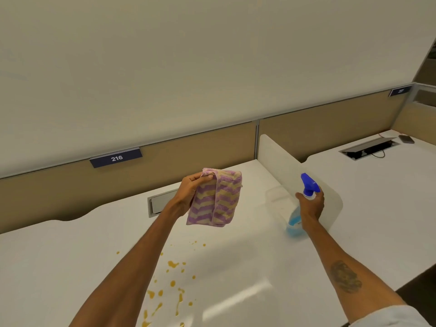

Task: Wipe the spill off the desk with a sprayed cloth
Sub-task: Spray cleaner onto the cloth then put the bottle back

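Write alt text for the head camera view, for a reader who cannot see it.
A person's left hand holds up a folded purple-and-yellow zigzag cloth while the right hand grips a blue-nozzled spray bottle beside it, above a white desk. Orange-yellow spill drops dot the desk near the left forearm; a sign reads 216 behind.

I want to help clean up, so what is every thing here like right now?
cloth: folded, hanging from the left hand above the desk.
left hand: pinches the cloth's top edge.
spray bottle: part full of blue liquid, held, nozzle toward the cloth.
right hand: grips the bottle's neck.
spill: orange drops on the desk, unwiped.
near hatch: shut.
far hatch: open, cable inside.
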Demonstrator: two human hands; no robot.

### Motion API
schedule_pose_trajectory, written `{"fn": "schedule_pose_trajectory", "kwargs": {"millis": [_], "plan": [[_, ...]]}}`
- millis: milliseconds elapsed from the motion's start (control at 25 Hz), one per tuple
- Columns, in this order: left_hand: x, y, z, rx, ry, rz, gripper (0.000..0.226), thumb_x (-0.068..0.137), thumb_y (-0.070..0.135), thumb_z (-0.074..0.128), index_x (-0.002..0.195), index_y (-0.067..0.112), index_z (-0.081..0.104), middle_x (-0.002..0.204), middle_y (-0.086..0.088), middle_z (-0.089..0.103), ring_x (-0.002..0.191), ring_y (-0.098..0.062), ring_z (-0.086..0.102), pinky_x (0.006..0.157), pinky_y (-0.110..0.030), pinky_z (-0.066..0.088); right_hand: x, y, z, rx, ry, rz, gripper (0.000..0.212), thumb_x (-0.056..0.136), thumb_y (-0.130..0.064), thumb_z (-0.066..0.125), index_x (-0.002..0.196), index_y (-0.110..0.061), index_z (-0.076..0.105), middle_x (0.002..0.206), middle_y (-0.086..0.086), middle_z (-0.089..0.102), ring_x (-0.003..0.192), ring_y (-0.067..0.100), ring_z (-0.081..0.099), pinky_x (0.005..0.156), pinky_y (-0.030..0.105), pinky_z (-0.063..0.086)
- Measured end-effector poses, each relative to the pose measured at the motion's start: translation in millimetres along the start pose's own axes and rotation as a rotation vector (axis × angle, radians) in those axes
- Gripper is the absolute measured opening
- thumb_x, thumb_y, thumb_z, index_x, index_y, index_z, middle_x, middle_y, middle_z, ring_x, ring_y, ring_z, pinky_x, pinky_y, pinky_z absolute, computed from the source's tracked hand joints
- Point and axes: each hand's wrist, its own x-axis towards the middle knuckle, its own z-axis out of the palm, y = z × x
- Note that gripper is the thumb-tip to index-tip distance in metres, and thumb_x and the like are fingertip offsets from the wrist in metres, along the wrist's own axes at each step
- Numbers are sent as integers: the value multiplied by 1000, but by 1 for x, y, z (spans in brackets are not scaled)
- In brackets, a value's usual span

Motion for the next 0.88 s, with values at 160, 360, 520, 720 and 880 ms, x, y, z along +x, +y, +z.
{"fn": "schedule_pose_trajectory", "kwargs": {"millis": [160,360,520,720,880], "plan": [[5,4,-9,23,30,-6,21,91,24,69,107,13,76,101,-9,77,87,-25,71,82,-39,59,3,1,6,-29,27,-30,45,88,-14,70,129,-3,53,121,19,63,114,34,60,101,39,44],[7,22,-24,63,33,-6,18,92,19,67,108,14,75,99,-7,76,86,-24,70,77,-36,59,0,3,0,-38,25,-52,47,88,-24,71,128,-4,55,119,18,64,112,33,61,99,40,45],[6,40,-35,36,61,-41,12,92,18,66,99,15,75,84,-1,77,75,-20,70,64,-28,58,-16,-11,-4,-44,80,-137,46,88,-31,71,124,-6,57,114,16,66,108,32,62,98,43,47],[-3,62,-59,-2,48,-36,11,92,17,65,100,13,73,79,0,76,70,-18,70,61,-27,58,-48,-69,2,-85,112,-488,37,89,-39,68,110,-10,62,98,13,68,92,28,62,87,44,50],[-17,70,-83,6,34,-26,16,93,18,66,106,11,72,89,-4,76,77,-22,71,73,-34,61,-87,-115,21,-44,47,-659,37,90,-45,64,105,-11,61,90,10,65,83,24,59,77,36,49]]}}
